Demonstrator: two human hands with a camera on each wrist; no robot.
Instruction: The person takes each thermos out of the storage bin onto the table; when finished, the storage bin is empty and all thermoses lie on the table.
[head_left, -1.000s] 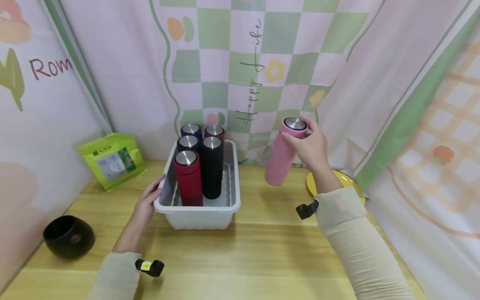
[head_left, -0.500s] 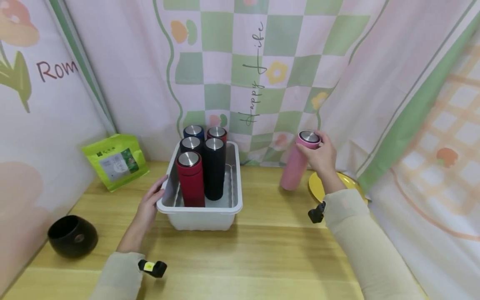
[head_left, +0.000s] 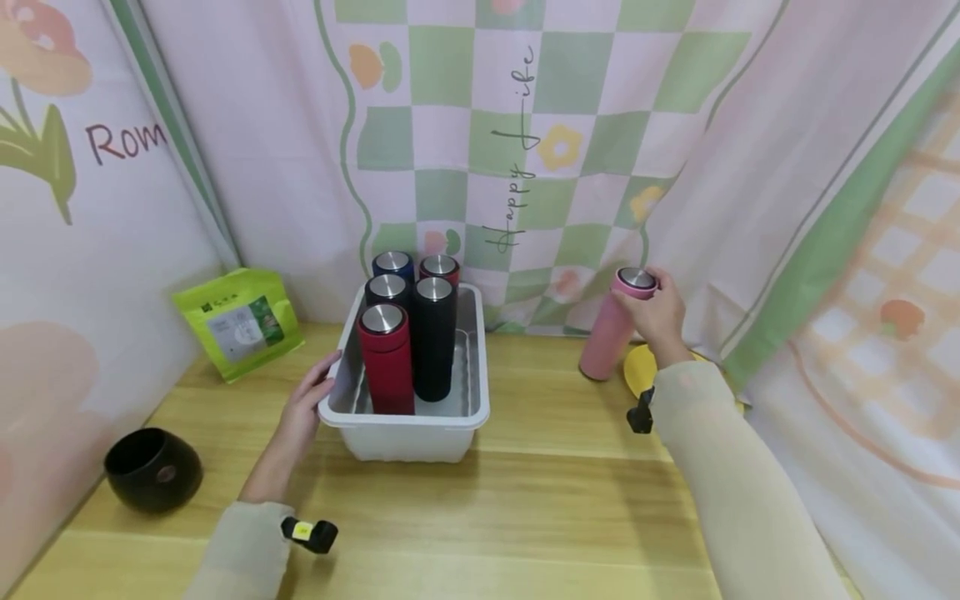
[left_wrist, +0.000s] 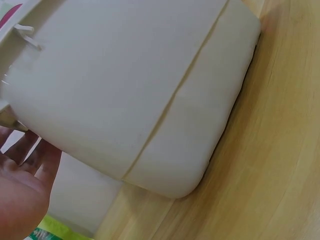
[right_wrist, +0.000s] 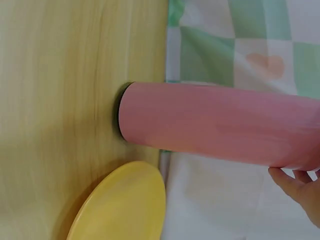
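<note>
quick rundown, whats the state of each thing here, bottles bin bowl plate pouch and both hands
pink bottle: upright on the table, lid on, gripped at the top by the right hand
left hand: fingers on the white bin's rim
white bin: resting on the table, holding five bottles
five bottles: upright, lids on
black bowl: upright, nothing visible inside
yellow plate: flat on the table
green pouch: leaning against the backdrop

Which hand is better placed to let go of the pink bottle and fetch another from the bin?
Right. The right hand grips the pink bottle, apparently on the table; the left hand steadies the white bin.
</note>
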